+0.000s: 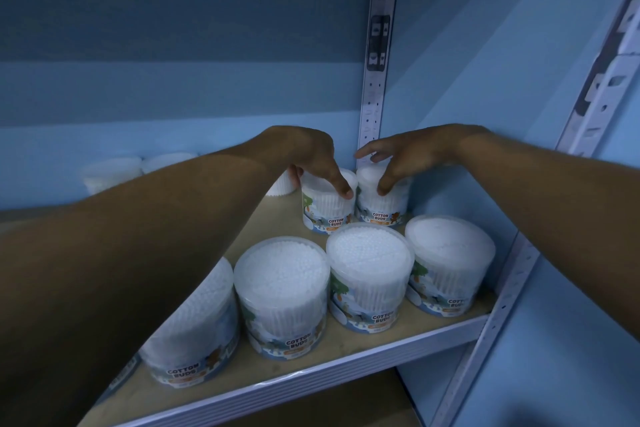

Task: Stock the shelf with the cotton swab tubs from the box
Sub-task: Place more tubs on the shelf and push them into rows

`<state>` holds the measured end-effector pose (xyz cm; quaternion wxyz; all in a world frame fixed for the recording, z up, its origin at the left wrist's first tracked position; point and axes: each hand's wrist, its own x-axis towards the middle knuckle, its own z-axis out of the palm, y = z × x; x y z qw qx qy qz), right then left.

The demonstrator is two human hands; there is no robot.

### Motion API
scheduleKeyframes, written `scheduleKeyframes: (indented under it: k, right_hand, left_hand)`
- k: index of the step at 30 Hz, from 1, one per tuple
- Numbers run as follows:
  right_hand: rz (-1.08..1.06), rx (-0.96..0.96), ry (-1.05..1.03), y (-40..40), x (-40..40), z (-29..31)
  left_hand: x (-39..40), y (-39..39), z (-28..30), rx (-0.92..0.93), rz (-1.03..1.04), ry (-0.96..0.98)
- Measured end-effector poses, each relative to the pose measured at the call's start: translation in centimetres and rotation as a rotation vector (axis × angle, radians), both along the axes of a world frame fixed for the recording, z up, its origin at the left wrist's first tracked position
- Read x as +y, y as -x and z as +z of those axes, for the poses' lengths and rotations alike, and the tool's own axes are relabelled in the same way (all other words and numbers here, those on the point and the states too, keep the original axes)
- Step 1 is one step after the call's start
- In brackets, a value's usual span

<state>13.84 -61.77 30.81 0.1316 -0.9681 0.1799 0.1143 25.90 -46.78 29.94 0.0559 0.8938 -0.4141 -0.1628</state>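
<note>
Both arms reach deep into the shelf (363, 354). The left hand (311, 156) curls over a back tub (327, 204), thumb on its near rim. The right hand (408, 158) grips the tub beside it (382, 199) from above, by the corner post (375, 80). 4 more tubs (369, 274) line the front edge.

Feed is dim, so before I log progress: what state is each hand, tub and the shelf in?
Left hand: grips left back tub from above.
Right hand: fingers over right back tub, grip unclear.
Front-row tubs: upright, lids on.
Shelf: partly stocked.
</note>
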Motion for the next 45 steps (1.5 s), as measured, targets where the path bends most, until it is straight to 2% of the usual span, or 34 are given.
scheduleKeyframes:
  k: [3, 8, 18, 33, 45]
  right_hand:
    - [-0.018, -0.050, 0.068, -0.2, -0.1, 0.0]
    - [-0.029, -0.067, 0.055, -0.4, -0.4, -0.3]
    - [-0.029, -0.030, 0.040, -0.3, -0.1, -0.3]
    - [0.042, -0.036, 0.129, -0.2, 0.4, -0.1]
    - [0.034, -0.005, 0.100, 0.9, 1.4, 0.5]
  left_hand:
    - [0.0, 0.2, 0.0, 0.001, -0.010, -0.002]
    - [0.1, 0.0, -0.1, 0.008, -0.008, 0.016]
    - [-0.6, -0.4, -0.2, 0.035, 0.013, -0.008]
    - [-0.4, -0.5, -0.1, 0.056, 0.005, -0.006]
    - [0.3, 0.4, -0.1, 0.044, 0.000, -0.006]
